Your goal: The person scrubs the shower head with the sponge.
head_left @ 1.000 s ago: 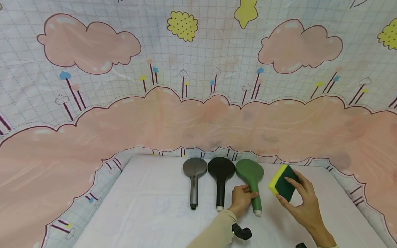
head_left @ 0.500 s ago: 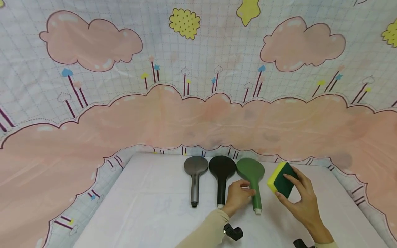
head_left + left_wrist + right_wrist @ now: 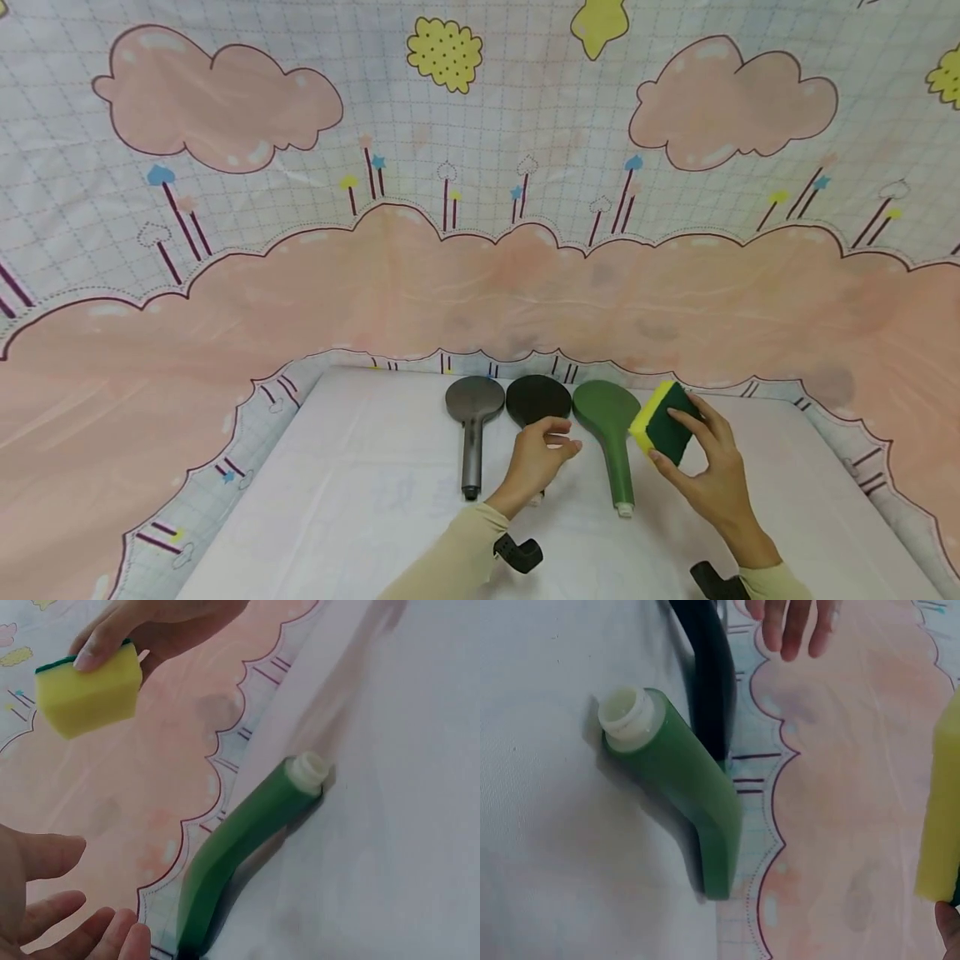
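Three shower heads lie side by side on the white table: a grey one (image 3: 472, 425), a black one (image 3: 537, 398) and a green one (image 3: 609, 417). Over the black one's handle my left hand (image 3: 538, 457) hovers with loosely bent fingers and nothing in them; it hides part of that handle. My right hand (image 3: 712, 475) pinches a yellow and green sponge (image 3: 666, 423) between thumb and fingers, raised just right of the green shower head. In the left wrist view the sponge (image 3: 90, 694) hangs above the table, away from the green handle (image 3: 247, 817) with its white threaded end.
A patterned cloth (image 3: 525, 292) with clouds and stars stands behind the white tabletop (image 3: 360, 500) and runs down its sides. A dark wrist-worn camera (image 3: 517, 553) sits on the left wrist, another (image 3: 716, 581) on the right.
My left hand has let go of the green shower head's handle and moved left over the black one. My right hand has shifted slightly left and up with the sponge.
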The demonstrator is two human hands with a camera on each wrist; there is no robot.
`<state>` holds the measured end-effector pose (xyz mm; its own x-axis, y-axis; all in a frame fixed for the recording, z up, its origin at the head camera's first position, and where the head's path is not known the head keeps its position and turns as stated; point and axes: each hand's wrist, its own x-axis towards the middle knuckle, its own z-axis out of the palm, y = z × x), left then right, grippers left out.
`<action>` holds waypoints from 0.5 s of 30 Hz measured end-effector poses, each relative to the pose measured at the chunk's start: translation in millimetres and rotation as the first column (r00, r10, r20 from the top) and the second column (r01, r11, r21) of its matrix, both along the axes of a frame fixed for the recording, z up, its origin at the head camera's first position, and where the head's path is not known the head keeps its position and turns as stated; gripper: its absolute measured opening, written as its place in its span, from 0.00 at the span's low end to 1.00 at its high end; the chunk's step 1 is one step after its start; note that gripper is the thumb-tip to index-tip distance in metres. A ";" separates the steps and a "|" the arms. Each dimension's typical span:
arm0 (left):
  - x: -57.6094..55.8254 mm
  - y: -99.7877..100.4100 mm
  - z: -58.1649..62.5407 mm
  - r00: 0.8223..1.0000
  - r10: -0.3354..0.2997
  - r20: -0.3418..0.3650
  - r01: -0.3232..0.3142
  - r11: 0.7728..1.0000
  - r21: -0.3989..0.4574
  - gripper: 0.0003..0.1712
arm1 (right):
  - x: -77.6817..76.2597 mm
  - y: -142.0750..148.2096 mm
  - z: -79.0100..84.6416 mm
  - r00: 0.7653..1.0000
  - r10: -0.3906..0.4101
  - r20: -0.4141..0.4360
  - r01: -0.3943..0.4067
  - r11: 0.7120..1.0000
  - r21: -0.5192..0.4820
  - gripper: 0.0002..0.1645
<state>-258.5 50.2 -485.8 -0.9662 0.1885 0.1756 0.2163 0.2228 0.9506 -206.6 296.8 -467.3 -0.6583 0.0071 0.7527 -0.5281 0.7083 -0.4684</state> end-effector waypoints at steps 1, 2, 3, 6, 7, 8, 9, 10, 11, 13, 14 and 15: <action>-0.5 -4.1 -0.1 1.000 0.008 -0.004 -0.008 1.000 -0.010 0.16 | -1.4 -1.2 -1.2 1.000 -0.002 0.008 0.002 1.000 -0.002 0.41; -1.1 -8.1 0.0 1.000 0.015 -0.012 -0.015 1.000 -0.020 0.16 | -2.8 -2.4 -2.3 1.000 -0.004 0.016 0.004 1.000 -0.002 0.41; -1.5 -11.9 -0.1 1.000 0.021 -0.015 -0.022 0.999 -0.029 0.16 | -4.2 -3.4 -3.2 1.000 -0.008 0.026 0.008 1.000 -0.005 0.41; -2.9 -22.8 -2.4 0.999 0.036 -0.032 -0.038 0.998 -0.051 0.16 | -7.9 -6.3 -6.2 0.999 -0.010 0.044 0.010 1.000 -0.001 0.40; -3.3 -25.9 -3.5 0.999 0.042 -0.035 -0.044 0.998 -0.055 0.16 | -8.9 -7.2 -7.2 0.999 -0.009 0.047 0.009 1.000 -0.001 0.40; -3.7 -28.7 -5.0 0.998 0.047 -0.040 -0.049 0.997 -0.061 0.17 | -9.9 -8.1 -8.1 0.999 -0.007 0.050 0.007 1.000 -0.001 0.40; -3.9 -31.2 -6.4 0.998 0.052 -0.042 -0.054 0.996 -0.065 0.17 | -10.7 -8.9 -9.0 0.999 -0.004 0.053 0.004 1.000 -0.001 0.40; -4.2 -33.5 -7.9 0.997 0.058 -0.043 -0.061 0.996 -0.070 0.18 | -11.4 -9.9 -9.8 0.998 -0.004 0.059 0.004 1.000 0.001 0.40; -4.5 -35.4 -10.1 0.997 0.064 -0.042 -0.067 0.995 -0.076 0.19 | -12.0 -10.9 -10.6 0.998 -0.003 0.067 0.003 1.000 0.000 0.40; -4.7 -38.8 -13.3 0.997 0.074 -0.035 -0.076 0.993 -0.090 0.21 | -12.9 -12.8 -12.0 0.997 0.004 0.078 -0.004 1.000 -0.003 0.40; -4.7 -40.3 -14.8 0.997 0.078 -0.026 -0.080 0.992 -0.098 0.22 | -13.4 -13.9 -12.4 0.996 0.010 0.084 -0.009 1.000 -0.004 0.40; -4.9 -41.7 -16.3 0.996 0.084 -0.016 -0.085 0.991 -0.107 0.23 | -13.9 -15.0 -12.7 0.996 0.015 0.090 -0.015 1.000 -0.005 0.40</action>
<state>-263.4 8.5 -502.1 -0.9776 0.1248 0.1695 0.2027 0.3411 0.9179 -220.5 281.8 -480.0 -0.7237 0.0000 0.6901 -0.4938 0.6986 -0.5178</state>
